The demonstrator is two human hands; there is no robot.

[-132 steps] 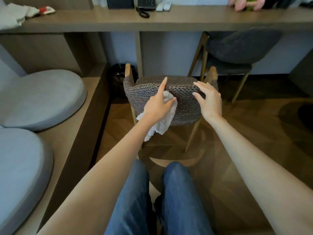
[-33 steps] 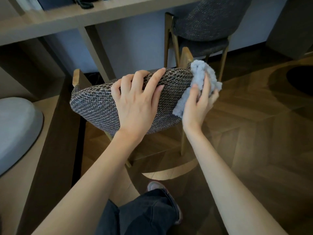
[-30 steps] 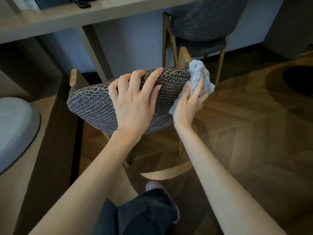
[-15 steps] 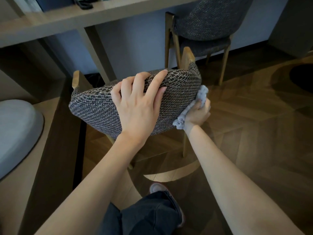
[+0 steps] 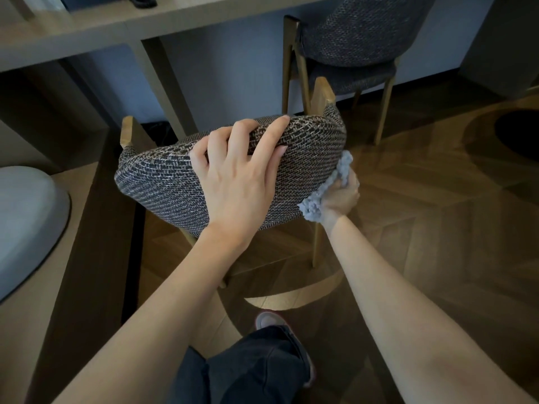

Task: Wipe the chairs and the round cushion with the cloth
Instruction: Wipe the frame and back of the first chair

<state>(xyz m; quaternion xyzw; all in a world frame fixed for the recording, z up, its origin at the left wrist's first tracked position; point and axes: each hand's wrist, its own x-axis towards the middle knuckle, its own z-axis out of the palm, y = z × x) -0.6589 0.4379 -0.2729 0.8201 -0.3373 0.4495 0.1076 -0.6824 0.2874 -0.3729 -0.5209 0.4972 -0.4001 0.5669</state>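
Right hand [image 5: 339, 196] clutches the bunched cloth [image 5: 341, 170] against the right edge of the chair [image 5: 163, 182] back; left hand [image 5: 236, 182] curls over its top rim, bracing it. Step in hand: wiping chair 1. Next, probably: sweep remaining surfaces, then the 2nd chair [image 5: 358, 33] behind and the cushion [image 5: 26, 223] to its left.

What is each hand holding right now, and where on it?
The left hand grips the near chair by its back's top edge. The right hand holds the bunched cloth against the back's right edge.
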